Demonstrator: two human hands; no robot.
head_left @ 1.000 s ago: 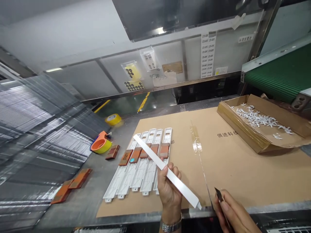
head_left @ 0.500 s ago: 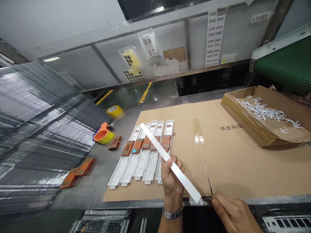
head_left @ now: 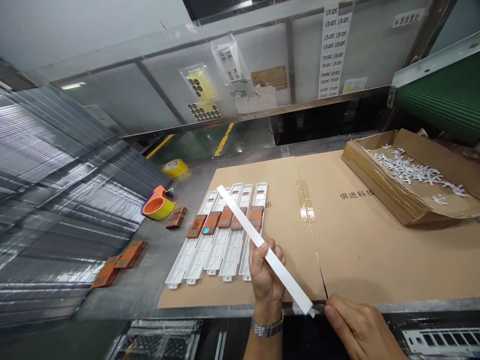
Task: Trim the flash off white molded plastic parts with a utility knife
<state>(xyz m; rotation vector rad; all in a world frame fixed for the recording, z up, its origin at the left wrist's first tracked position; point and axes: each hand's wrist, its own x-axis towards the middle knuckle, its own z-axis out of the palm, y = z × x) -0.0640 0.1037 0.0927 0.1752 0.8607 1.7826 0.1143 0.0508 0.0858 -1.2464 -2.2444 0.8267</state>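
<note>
1. Ahead of you, cardboard covers much of the grey surface; a green belt stands at the upper right, and a box of white pieces sits on the cardboard's right part.
2. Left of your hands, five white rails lie side by side, with orange blocks across them.
3. Your left hand has its fingers closed around a white strip, held aslant, the far end in front of the rails and the near end by the surface's front edge.
4. Your right hand pinches a dark blade, mostly hidden by your fingers.
5. A second ago the blade was clear of the strip; now it is at the near end, whether touching you cannot tell from here.
6. So your work now seems to centre on that end, and a steady left grip should matter.
</note>
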